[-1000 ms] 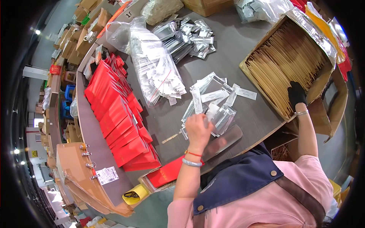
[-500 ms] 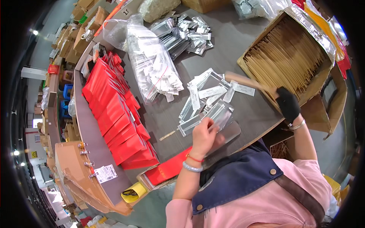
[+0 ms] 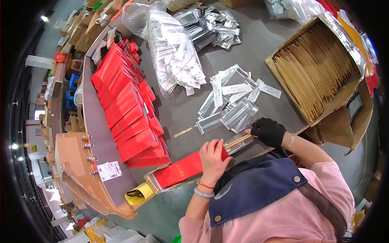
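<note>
A flat red sleeve (image 3: 180,170) lies at the table's near edge. My bare left hand (image 3: 213,158) grips its right end, thumb and fingers closed at the mouth. From the right, my right hand (image 3: 266,132), in a black glove with bare fingertips, pinches a few thin wooden sticks (image 3: 238,141). They point left toward the sleeve's mouth, and my left fingers hide their far ends. Beneath the sticks is a clear strip (image 3: 244,144). Just beyond both hands lies a loose pile of clear and silver packets (image 3: 239,111).
Many red sleeves (image 3: 129,117) overlap in a row at left. A clear bag of white packets (image 3: 174,52) and silver packets (image 3: 214,32) lie farther back. A cardboard box (image 3: 310,115) full of wooden sticks stands right. A yellow holder (image 3: 139,193) sits at the near-left edge.
My left hand has drawn back from the packet pile to the sleeve's mouth. My right hand has swung in from beside the stick box, bringing the sticks there. The view has shifted slightly.
</note>
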`<control>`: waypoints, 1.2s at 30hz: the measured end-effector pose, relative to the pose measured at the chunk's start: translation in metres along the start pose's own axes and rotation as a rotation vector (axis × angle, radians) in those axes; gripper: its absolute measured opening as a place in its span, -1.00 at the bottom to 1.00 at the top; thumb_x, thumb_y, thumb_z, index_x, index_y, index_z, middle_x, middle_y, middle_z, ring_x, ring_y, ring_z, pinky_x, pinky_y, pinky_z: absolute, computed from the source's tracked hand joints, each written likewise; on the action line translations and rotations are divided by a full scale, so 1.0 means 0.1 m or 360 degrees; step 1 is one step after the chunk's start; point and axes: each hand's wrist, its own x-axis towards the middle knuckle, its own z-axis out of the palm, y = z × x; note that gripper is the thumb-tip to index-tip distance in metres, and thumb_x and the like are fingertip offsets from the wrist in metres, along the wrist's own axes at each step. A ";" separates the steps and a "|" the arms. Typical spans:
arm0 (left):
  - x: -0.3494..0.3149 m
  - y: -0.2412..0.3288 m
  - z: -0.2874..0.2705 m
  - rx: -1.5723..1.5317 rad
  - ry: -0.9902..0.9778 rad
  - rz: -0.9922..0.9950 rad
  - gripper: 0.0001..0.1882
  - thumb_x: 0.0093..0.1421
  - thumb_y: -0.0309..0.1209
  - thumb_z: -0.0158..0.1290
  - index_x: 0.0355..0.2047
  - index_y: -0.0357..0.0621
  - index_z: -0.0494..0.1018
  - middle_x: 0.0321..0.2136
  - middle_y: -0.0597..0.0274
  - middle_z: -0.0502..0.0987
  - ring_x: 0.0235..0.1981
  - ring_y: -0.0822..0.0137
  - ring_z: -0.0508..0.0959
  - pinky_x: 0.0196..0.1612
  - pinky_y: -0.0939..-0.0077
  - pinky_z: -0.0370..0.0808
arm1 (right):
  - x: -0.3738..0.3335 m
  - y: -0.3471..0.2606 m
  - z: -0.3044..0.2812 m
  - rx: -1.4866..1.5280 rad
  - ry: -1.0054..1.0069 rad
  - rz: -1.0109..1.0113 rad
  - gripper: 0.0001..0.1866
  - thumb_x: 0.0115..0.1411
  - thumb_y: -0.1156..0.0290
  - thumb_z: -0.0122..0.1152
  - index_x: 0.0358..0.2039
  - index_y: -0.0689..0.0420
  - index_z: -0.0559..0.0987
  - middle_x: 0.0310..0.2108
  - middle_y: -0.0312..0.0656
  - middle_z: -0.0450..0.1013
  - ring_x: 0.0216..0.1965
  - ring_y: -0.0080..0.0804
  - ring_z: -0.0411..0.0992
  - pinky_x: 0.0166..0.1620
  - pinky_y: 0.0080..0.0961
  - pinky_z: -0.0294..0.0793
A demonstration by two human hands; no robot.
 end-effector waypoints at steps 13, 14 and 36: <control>0.25 0.02 -0.05 0.0097 -0.0282 0.0332 -0.41 -0.23 -0.50 0.28 -0.08 -0.01 0.47 -0.08 0.07 0.39 -0.07 0.00 0.37 -0.03 0.18 0.36 | 0.33 -0.44 0.00 -0.0020 -0.0003 0.0116 -0.41 -0.10 0.11 0.42 -0.08 0.05 0.45 -0.07 -0.13 0.40 -0.05 -0.14 0.39 0.00 -0.22 0.33; 0.27 0.01 -0.06 0.0173 -0.0366 0.0374 -0.54 -0.21 -0.49 0.24 -0.20 0.03 0.48 -0.16 0.06 0.39 -0.12 0.02 0.38 -0.09 0.17 0.38 | 0.32 -0.41 0.02 -0.0138 -0.0098 0.0078 -0.31 -0.20 -0.03 0.44 -0.06 0.02 0.48 -0.12 -0.14 0.42 -0.05 -0.15 0.38 0.08 -0.10 0.24; -0.22 -0.41 0.10 -0.0224 0.0252 -0.0859 0.04 -0.15 0.02 0.37 0.25 -0.24 0.17 0.28 -0.08 0.09 0.35 -0.07 -0.02 0.32 -0.26 -0.24 | 0.47 -0.57 -0.22 -0.0114 -0.0647 0.0287 -0.31 -0.19 -0.04 0.41 -0.10 0.13 0.50 -0.16 -0.12 0.43 -0.11 -0.10 0.40 0.04 -0.14 0.25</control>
